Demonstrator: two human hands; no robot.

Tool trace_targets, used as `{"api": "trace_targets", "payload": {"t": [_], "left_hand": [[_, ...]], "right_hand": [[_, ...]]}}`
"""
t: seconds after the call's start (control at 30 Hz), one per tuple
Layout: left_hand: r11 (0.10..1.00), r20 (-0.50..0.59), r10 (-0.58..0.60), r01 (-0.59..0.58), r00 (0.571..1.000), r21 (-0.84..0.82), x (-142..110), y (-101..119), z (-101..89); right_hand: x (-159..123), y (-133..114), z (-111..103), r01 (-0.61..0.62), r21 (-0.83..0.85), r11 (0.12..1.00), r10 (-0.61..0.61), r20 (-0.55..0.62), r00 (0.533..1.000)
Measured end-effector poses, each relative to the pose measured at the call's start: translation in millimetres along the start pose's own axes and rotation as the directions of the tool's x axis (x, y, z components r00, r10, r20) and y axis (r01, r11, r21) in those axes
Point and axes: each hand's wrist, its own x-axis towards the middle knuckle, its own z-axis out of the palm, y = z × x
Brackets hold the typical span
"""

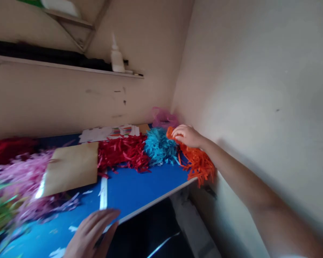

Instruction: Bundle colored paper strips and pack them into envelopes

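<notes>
Pinching anything, that right hand (187,136)?

Yes. Its fingers curl and press together over a rolled end of orange paper fringe (196,166).

And the left hand (93,233)?

Low at the bottom edge of the frame, fingers lying close together and a little blurred, just over the table's border. Whether they hold anything, I cannot tell.

Take me across from the left.

Green paper strands (0,215) at lower left, then a shaggy pink paper fringe (27,179) with a smooth, flat kraft envelope (70,168) lying across it. Next comes a crinkled crimson fringe (123,154), butting against a fluffy teal tuft (160,147). Behind them sit a white printed sheet (107,133) and a crumpled pink wrap (164,119). Above, on a shelf (64,66), stands a white squeeze bottle (117,59).

Where's the orange, and which way does it lie?

On the far corner of the blue table (150,182), touching the teal tuft. Its long axis runs from under the fingers toward the lower right, strands spilling past the white table edge (161,200).

Room to move?

Little on the right: the painted wall (258,89) stands just beside the corner.
</notes>
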Motion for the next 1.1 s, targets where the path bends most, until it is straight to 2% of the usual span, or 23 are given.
{"api": "trace_targets", "payload": {"t": [0.03, 0.1, 0.13, 0.2, 0.27, 0.37, 0.5, 0.57, 0.63, 0.73, 0.87, 0.97, 1.03, 1.1], "left_hand": [[1.0, -0.071, 0.023, -0.022, 0.997, 0.02, 20.9, 7.1, 4.5], [0.996, -0.212, 0.02, -0.002, 0.977, 0.084, 61.3, 21.8, 14.8], [0.991, -0.231, 0.04, -0.01, 0.972, 0.131, 78.1, 27.7, 20.5], [0.977, -0.171, 0.087, -0.05, 0.981, 0.209, 100.2, 35.0, 31.5], [0.968, -0.074, 0.107, -0.086, 0.992, 0.236, 106.1, 35.9, 40.7], [0.962, -0.037, 0.071, -0.059, 0.997, 0.267, 94.5, 28.3, 49.7], [0.936, -0.178, 0.033, 0.032, 0.984, 0.35, 67.3, 9.6, 54.1], [0.912, -0.226, 0.045, 0.052, 0.973, 0.406, 53.4, 0.4, 53.8], [0.897, -0.229, 0.061, 0.047, 0.972, 0.44, 41.0, -6.3, 53.0], [0.922, -0.199, 0.01, 0.068, 0.98, 0.381, 31.1, -10.4, 53.9], [0.937, -0.168, -0.131, 0.177, 0.977, 0.301, 38.2, -16.4, 59.6], [0.913, -0.232, -0.175, 0.246, 0.957, 0.326, 39.1, -34.7, 55.0], [0.885, -0.357, -0.123, 0.265, 0.926, 0.383, 25.1, -52.8, 42.8], [0.828, -0.464, 0.001, 0.26, 0.886, 0.497, -0.5, -67.9, 23.2]], "right_hand": [[-1.1, -28.5, 1.3, 0.109, 0.026, 0.994, -0.11, 0.023, 0.994], [-9.9, -78.3, 5.7, 0.33, 0.053, 0.942, -0.334, 0.072, 0.94], [-16.1, -97.1, 8.8, 0.403, 0.057, 0.914, -0.406, 0.088, 0.909], [-29.0, -120.9, 17.2, 0.482, 0.059, 0.874, -0.486, 0.104, 0.868], [-40.0, -130.0, 28.7, 0.511, 0.054, 0.858, -0.514, 0.092, 0.853], [-55.9, -133.6, 52.4, 0.485, 0.079, 0.871, -0.488, 0.02, 0.873], [-83.7, -152.6, 103.4, 0.329, 0.201, 0.923, -0.287, -0.209, 0.935], [-96.6, -169.0, 136.1, 0.249, 0.233, 0.94, -0.164, -0.33, 0.929], [-103.3, -184.6, 165.1, 0.131, 0.253, 0.958, -0.014, -0.417, 0.909], [-98.9, -198.4, 183.8, 0.028, 0.286, 0.958, 0.111, -0.459, 0.881], [-85.2, -194.1, 164.5, 0.11, 0.262, 0.959, 0.035, -0.494, 0.869], [-84.5, -187.7, 152.3, 0.229, 0.194, 0.954, -0.097, -0.523, 0.847], [-88.3, -187.3, 156.8, 0.31, 0.15, 0.939, -0.188, -0.529, 0.827], [-92.7, -190.1, 170.4, 0.373, 0.134, 0.918, -0.251, -0.53, 0.81]]}}
